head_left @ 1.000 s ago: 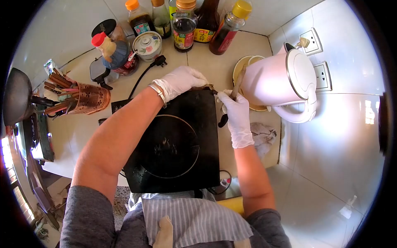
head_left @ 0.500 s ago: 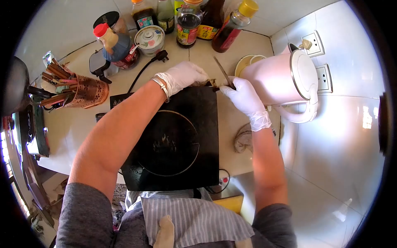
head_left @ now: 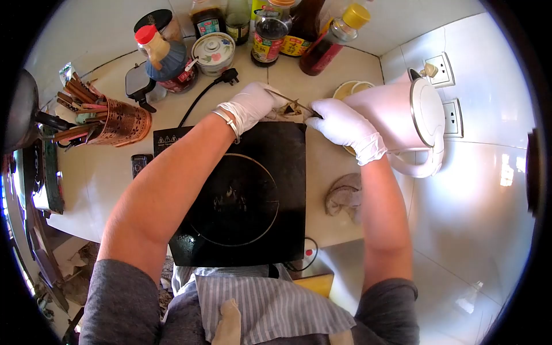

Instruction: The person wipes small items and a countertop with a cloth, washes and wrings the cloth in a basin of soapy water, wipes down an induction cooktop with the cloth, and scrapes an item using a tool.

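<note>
Both hands wear white gloves. My right hand (head_left: 339,121) is closed round a thin dark tool (head_left: 290,100), whose long end points left toward my other hand. My left hand (head_left: 255,106) is closed at the far edge of the black induction cooker (head_left: 230,201); its fingertips touch a small brownish piece (head_left: 294,111), too small to identify, and whether they grip it is hidden. That piece lies between the two hands, just beyond the cooker's far edge. A black plug (head_left: 230,75) with its cord rests beyond my left wrist.
A pink kettle (head_left: 397,112) stands right of my right hand. Several sauce bottles (head_left: 269,37) and a lidded floral bowl (head_left: 213,53) line the back. At left are a utensil holder (head_left: 125,123) and a pan (head_left: 22,112). A cloth (head_left: 344,195) lies near my right forearm.
My right hand has turned, and the tool has swung from pointing away to pointing left. My left hand has stayed near the cooker's far edge. The brownish piece shows more clearly.
</note>
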Demonstrator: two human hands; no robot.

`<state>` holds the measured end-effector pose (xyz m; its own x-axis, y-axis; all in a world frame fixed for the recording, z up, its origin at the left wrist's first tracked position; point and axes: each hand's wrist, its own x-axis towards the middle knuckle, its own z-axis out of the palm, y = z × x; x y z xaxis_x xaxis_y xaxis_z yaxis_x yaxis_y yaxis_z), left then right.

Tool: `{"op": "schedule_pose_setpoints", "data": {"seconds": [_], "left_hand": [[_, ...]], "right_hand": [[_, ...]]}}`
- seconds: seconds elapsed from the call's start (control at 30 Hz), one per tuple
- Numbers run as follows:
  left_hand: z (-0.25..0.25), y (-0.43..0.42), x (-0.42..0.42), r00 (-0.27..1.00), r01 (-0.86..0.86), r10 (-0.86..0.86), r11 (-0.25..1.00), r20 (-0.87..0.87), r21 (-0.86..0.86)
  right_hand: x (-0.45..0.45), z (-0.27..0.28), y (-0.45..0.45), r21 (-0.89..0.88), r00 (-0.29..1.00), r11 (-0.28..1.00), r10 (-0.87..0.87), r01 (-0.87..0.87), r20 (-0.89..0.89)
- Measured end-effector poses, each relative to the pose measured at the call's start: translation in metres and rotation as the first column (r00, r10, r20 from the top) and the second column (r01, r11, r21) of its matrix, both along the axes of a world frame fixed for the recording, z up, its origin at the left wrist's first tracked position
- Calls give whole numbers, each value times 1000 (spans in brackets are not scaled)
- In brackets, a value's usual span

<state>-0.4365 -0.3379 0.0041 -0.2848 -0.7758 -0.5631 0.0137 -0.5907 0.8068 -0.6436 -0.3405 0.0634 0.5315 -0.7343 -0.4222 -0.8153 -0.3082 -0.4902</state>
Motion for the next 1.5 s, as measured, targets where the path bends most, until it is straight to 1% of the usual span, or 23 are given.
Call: {"op": "schedule_pose_setpoints", "data": {"seconds": [0.03,0.2,0.27,0.3,0.33,0.37,0.4,0.43,0.47,0.5,0.57,0.6,0.67,0.73,0.8,0.87,0.97,1.07,1.1,1.17,1.27,1.33,1.5], "left_hand": [[0,1,-1,999,-44,44,999,5,6],[2,1,1,999,-49,50,998,-8,31],[0,1,2,999,-35,35,999,-14,18],[-1,0,2,999,-30,30,999,28,22],[0,0,2,997,-25,23,999,70,27],[-3,0,3,997,-25,23,999,69,25],[-5,1,4,999,-35,35,999,16,15],[-7,1,4,998,-45,45,999,-36,6],[-9,0,4,998,-43,43,999,-36,4],[-7,2,4,998,-52,53,999,-34,8],[-6,2,4,998,-58,59,998,-31,11],[-8,2,4,998,-61,61,998,-32,12],[-11,1,5,998,-62,62,998,-33,11],[-12,-1,7,999,-3,3,1000,-33,11],[-13,-1,7,999,-4,5,1000,-33,15],[-13,-1,7,999,-8,9,1000,-33,22],[-7,1,7,1000,-1,1,1000,-30,13],[-4,2,8,995,4,0,999,-100,42],[-3,2,8,995,4,1,999,-104,48],[-3,2,8,994,3,3,999,-108,53],[-3,1,8,995,4,2,998,-95,58],[-2,3,7,996,-33,39,997,-85,70],[-3,2,8,995,-15,22,998,-96,69]], "right_hand": [[2,-1,-1,-12,1000,1000,8,-8,-13],[8,-2,4,-53,999,998,-20,19,-27],[4,-10,9,-61,989,987,-146,146,8],[5,-6,12,-62,989,987,-145,145,7],[6,1,16,-27,979,978,-205,205,4],[6,4,19,7,964,964,-264,264,-1],[3,0,22,5,964,964,-265,265,-1],[0,-8,26,-12,954,957,-288,290,82],[-3,-12,29,-27,937,948,-308,317,166],[-3,-12,31,-28,936,948,-309,318,167],[-2,-13,34,-31,896,925,-357,378,263],[-4,-16,35,-32,895,924,-359,380,264],[-9,-28,37,50,841,889,-448,455,303],[-10,-32,41,74,816,879,-465,470,343],[-10,-35,44,98,790,871,-480,482,381],[-8,-36,47,172,726,826,-556,537,405],[-5,-36,49,178,688,817,-562,548,459],[-6,-40,48,234,641,782,-612,578,462],[-6,-37,47,234,641,781,-613,579,462],[-4,-27,45,284,684,777,-629,562,369],[-7,-33,42,327,689,793,-609,514,393],[-6,-33,43,328,688,792,-610,515,393],[-8,-37,47,345,672,770,-637,537,378]]}}
